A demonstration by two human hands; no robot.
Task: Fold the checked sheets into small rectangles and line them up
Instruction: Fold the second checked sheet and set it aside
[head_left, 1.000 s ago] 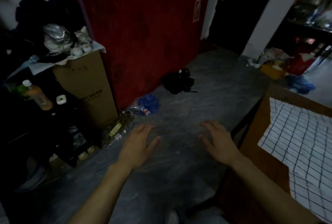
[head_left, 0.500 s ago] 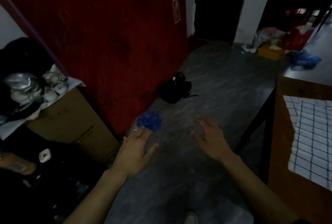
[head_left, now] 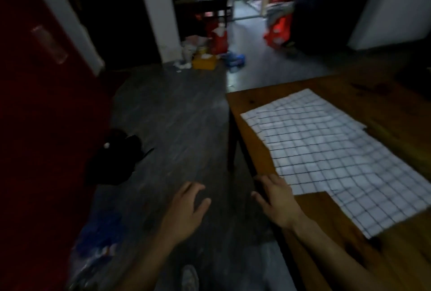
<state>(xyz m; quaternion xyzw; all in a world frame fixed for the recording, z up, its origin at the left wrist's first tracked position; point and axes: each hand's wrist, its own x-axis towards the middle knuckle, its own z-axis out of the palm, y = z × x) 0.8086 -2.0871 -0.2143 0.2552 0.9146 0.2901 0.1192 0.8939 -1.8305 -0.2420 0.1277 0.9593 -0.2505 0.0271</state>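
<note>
Head view, dim room. A wooden table (head_left: 256, 157) fills the right side, its near-left corner toward the viewer. Checked sheets (head_left: 326, 150) lie flat and unfolded on it, white with a black grid; at least two overlap, one reaching toward the table's far-left corner, another spreading toward its near-right side. None is folded and no row of rectangles exists, so the task looks barely begun.

The right hand (head_left: 278, 202) hovers at the table's left edge, just beside the near corner of a sheet, fingers spread and relaxed, holding nothing; whether the fingertips touch the table cannot be told. The left hand (head_left: 184, 211) hangs over the dark floor (head_left: 175, 115) left of the table, fingers loosely spread, also empty.

A second ago the view faced a red wall and a cardboard box, with only a sliver of the table at the right edge. Now the view has swung toward the table, the sheets are in plain sight and the right hand has come up to the edge. That likely means the person is stepping in to take the first sheet.

Left of the table a black bag (head_left: 116, 157) sits on the floor by the red wall (head_left: 35, 127). Beyond the table's far-left corner, clutter and a red bag (head_left: 219, 38) stand near a doorway
</note>
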